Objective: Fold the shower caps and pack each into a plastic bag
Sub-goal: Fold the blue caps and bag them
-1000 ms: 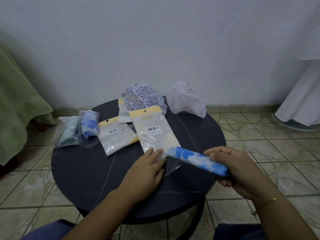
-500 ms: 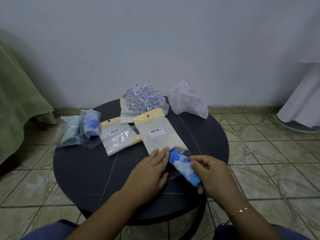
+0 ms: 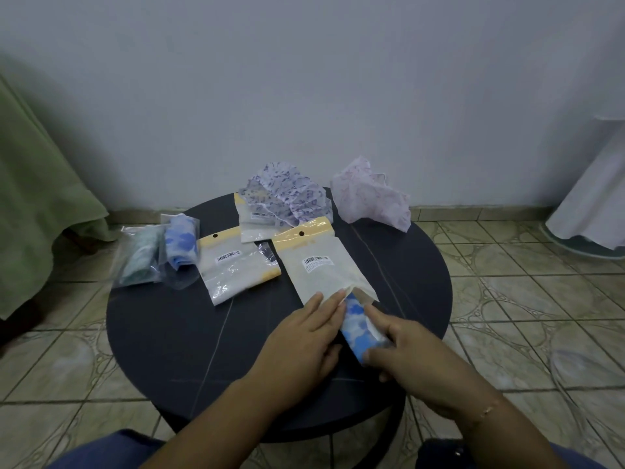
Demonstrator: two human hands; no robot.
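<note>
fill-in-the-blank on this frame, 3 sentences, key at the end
1. The right hand grips a rolled ____ cap.
2. The cap's tip points into the open mouth of the bag held down by the ____ hand.
3. Two packed bags lie at the table's ____ edge.

Missing words: blue; left; left

My arms are bare from the elbows down; no sleeve reaches either forearm. My left hand (image 3: 301, 346) wears no ring, watch or band that I can see. On the wrist just behind my right hand (image 3: 416, 357) sits a thin gold-coloured chain bracelet (image 3: 487, 410), with a few small links catching the light. Below both forearms, nearest me, my lap is covered in blue fabric (image 3: 111, 450), darker on the right side. My fingernails are short and plain.
</note>
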